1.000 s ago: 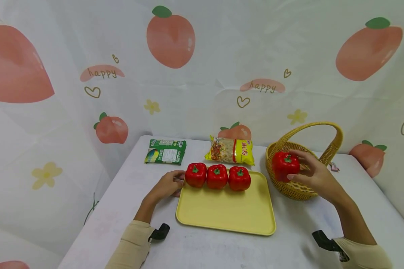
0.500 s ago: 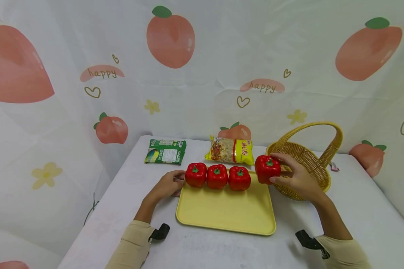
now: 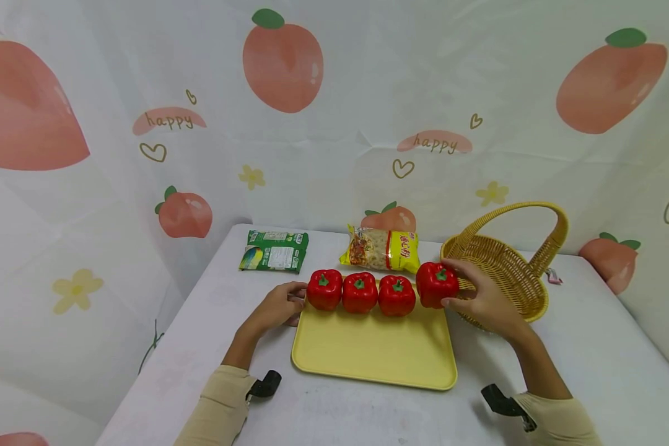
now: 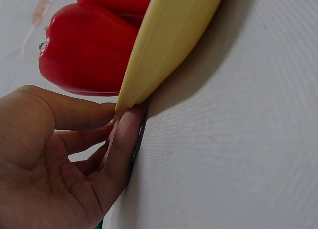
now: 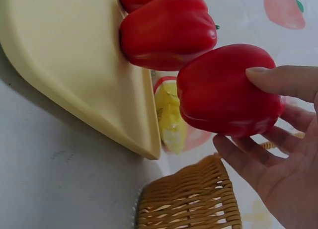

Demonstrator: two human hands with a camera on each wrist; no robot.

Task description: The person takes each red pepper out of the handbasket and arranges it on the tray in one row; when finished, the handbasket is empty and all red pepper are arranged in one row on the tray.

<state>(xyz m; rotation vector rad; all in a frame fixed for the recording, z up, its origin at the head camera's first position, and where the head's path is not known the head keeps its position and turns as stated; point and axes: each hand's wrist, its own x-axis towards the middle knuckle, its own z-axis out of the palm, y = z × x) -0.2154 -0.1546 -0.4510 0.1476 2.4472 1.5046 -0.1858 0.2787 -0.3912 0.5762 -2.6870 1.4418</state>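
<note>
My right hand grips a red bell pepper over the far right corner of the yellow tray. In the right wrist view this held pepper hangs clear of the tray's surface, with the thumb on one side and fingers on the other. Three more red bell peppers stand in a row along the tray's far side: a left one, a middle one and a right one. At the tray's left edge my left hand pinches the rim, its thumb above and fingers below.
A wicker basket with a tall handle stands right of the tray, behind my right hand. At the back lie a green packet and a yellow food bag. A printed cloth hangs behind the white table.
My right hand has carried the bell pepper left and slightly down, from over the basket to the tray's far right corner. The left hand stays at the tray's edge.
</note>
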